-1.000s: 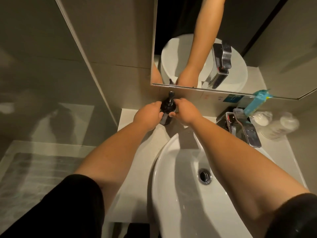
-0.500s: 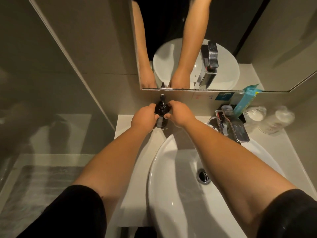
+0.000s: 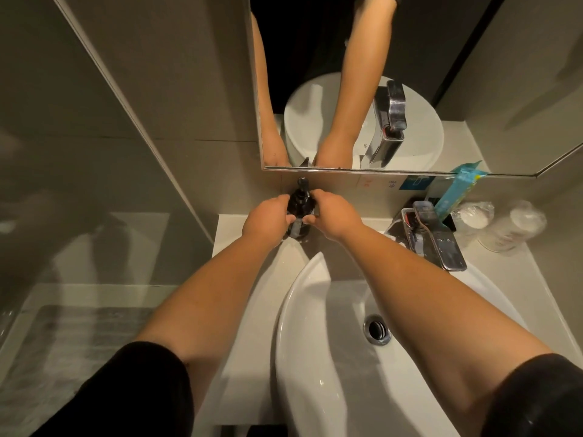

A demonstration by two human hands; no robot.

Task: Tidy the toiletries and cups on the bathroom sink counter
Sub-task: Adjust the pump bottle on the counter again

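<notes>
The mirror (image 3: 410, 42) was the largest thing, a flat glossy pane on the matt grey tiled wall, and it reflected the basin, the faucet and both forearms. Below it, the white counter (image 3: 233, 294) was smooth and a little shiny. The oval basin (image 3: 303, 357) sat on it, glazed white ceramic with a round chrome drain (image 3: 377, 333). The faucet (image 3: 432, 238) was polished metal with a flat, squared spout. Behind the faucet stood a turquoise packet (image 3: 457, 192), soft and crinkled; its printing was too small to read. To the right of the packet, two clear cups (image 3: 504, 225) in thin transparent wrapping lay near the counter's back right corner. Small stickers on the wall under the mirror carried writing that I could not read.

The dark pump bottle (image 3: 299, 209), round with a narrow pump head, stood at the back of the counter, left of the faucet and close to the wall. The left hand (image 3: 268, 220) and the right hand (image 3: 334, 216) gripped it from both sides, with fingers curled round its body.
</notes>
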